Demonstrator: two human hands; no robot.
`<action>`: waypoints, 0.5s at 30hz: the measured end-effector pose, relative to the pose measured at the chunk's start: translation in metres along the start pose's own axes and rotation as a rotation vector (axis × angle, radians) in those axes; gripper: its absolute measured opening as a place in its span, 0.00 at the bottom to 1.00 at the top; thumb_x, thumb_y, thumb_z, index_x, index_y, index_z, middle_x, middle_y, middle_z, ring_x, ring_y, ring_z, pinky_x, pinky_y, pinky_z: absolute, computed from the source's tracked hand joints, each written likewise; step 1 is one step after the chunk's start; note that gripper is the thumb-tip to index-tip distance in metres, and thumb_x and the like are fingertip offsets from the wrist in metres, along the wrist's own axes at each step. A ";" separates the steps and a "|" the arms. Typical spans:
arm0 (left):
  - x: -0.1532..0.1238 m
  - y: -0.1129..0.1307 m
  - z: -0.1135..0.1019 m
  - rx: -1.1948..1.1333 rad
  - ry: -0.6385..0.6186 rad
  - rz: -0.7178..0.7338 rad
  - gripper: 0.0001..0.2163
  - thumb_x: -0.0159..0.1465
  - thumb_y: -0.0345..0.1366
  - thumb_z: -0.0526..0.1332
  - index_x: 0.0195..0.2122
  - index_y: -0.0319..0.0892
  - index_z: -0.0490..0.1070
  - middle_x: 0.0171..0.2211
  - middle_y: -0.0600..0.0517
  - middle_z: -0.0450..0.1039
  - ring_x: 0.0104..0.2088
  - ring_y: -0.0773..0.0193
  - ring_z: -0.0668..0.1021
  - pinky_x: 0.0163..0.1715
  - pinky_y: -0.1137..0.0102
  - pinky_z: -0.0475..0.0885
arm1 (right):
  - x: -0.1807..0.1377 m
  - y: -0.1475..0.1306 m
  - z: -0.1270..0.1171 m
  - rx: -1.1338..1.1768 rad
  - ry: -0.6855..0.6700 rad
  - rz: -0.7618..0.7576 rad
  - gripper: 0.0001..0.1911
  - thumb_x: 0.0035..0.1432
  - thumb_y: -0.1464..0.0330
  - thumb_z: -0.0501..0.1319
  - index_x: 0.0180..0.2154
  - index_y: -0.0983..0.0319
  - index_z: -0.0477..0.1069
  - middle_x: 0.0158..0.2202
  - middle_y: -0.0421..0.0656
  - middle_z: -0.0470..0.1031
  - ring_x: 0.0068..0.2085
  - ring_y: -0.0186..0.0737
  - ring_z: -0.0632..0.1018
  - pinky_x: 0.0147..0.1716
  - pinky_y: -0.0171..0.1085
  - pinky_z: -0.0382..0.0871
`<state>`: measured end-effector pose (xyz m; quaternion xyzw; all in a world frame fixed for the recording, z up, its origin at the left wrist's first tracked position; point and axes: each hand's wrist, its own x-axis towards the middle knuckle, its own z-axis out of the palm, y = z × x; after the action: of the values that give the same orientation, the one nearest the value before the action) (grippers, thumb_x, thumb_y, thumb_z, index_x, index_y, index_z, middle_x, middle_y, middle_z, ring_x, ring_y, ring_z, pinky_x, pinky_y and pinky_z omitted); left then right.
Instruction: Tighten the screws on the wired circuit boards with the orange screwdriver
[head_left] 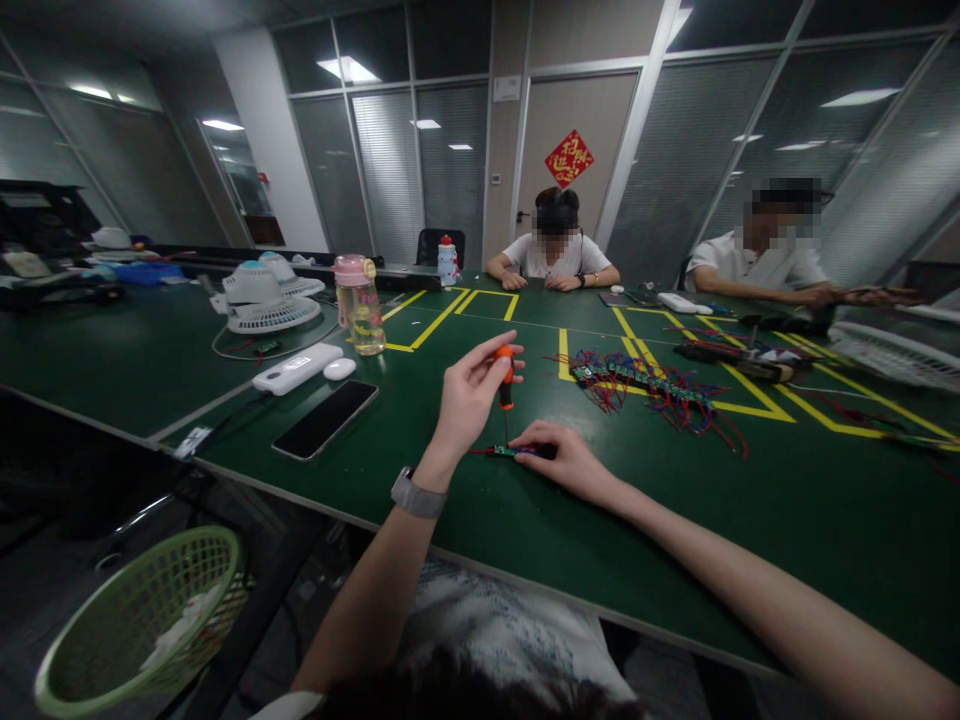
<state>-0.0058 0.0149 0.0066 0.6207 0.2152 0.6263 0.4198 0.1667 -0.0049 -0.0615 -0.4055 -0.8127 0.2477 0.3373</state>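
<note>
A screwdriver (507, 382) is pinched upright in the left hand (465, 400), its tip pointed straight down onto a narrow circuit board (501, 451). The board is laid left to right on the table (450, 500) and held flat by the right hand (570, 462), just right of the tip.

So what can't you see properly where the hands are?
In the head view:
- the small board: mostly under the right hand; pinched or pressed, unclear.
- the screwdriver tip, in the left hand: too thin to see where it touches.
- the wire pile: blurred tangle, uncountable.
</note>
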 end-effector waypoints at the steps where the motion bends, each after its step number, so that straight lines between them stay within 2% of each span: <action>1: 0.000 0.001 0.000 0.067 0.026 0.021 0.14 0.61 0.37 0.62 0.48 0.44 0.73 0.43 0.48 0.74 0.39 0.63 0.77 0.39 0.68 0.74 | 0.000 0.000 0.000 0.000 0.000 0.000 0.09 0.56 0.71 0.63 0.39 0.63 0.79 0.35 0.45 0.76 0.36 0.39 0.75 0.37 0.38 0.69; 4: -0.001 0.002 -0.001 0.198 0.048 0.081 0.12 0.58 0.37 0.65 0.44 0.45 0.76 0.46 0.48 0.72 0.45 0.63 0.75 0.43 0.71 0.72 | 0.000 0.000 0.000 0.010 0.002 -0.007 0.09 0.56 0.70 0.63 0.39 0.63 0.79 0.35 0.45 0.75 0.36 0.39 0.75 0.38 0.38 0.69; 7: -0.001 0.001 0.000 0.021 -0.023 0.039 0.14 0.65 0.38 0.57 0.50 0.47 0.72 0.54 0.48 0.69 0.48 0.61 0.75 0.45 0.67 0.73 | 0.000 0.001 0.000 0.021 0.004 -0.013 0.09 0.56 0.70 0.63 0.39 0.63 0.79 0.35 0.45 0.76 0.36 0.39 0.75 0.38 0.38 0.69; 9: -0.001 0.000 0.001 -0.060 -0.040 0.000 0.15 0.66 0.38 0.55 0.53 0.47 0.70 0.51 0.47 0.71 0.43 0.62 0.78 0.42 0.66 0.74 | 0.000 0.002 0.000 0.023 0.006 -0.015 0.09 0.56 0.70 0.63 0.39 0.63 0.79 0.35 0.45 0.76 0.36 0.39 0.75 0.38 0.38 0.69; 12: -0.001 0.002 0.000 0.104 0.023 0.042 0.15 0.61 0.37 0.63 0.49 0.45 0.73 0.41 0.49 0.74 0.37 0.66 0.77 0.39 0.69 0.74 | 0.000 0.002 0.001 0.019 0.007 -0.013 0.09 0.55 0.70 0.63 0.38 0.63 0.79 0.35 0.45 0.76 0.36 0.39 0.75 0.37 0.38 0.69; 13: -0.001 0.003 0.000 0.177 0.044 0.072 0.14 0.59 0.37 0.65 0.46 0.44 0.75 0.40 0.50 0.73 0.38 0.66 0.76 0.39 0.71 0.73 | 0.000 0.002 0.001 0.018 0.007 -0.011 0.09 0.55 0.71 0.63 0.38 0.63 0.79 0.35 0.45 0.76 0.36 0.39 0.75 0.37 0.38 0.69; 15: -0.001 0.004 0.000 0.232 0.043 0.107 0.12 0.59 0.37 0.64 0.45 0.45 0.76 0.45 0.49 0.71 0.44 0.64 0.75 0.43 0.71 0.72 | 0.000 0.002 0.001 0.018 0.007 -0.010 0.09 0.56 0.70 0.63 0.38 0.63 0.79 0.35 0.46 0.76 0.36 0.39 0.75 0.37 0.38 0.69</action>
<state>-0.0075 0.0117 0.0089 0.6620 0.2618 0.6319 0.3066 0.1671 -0.0036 -0.0633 -0.3991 -0.8114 0.2519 0.3449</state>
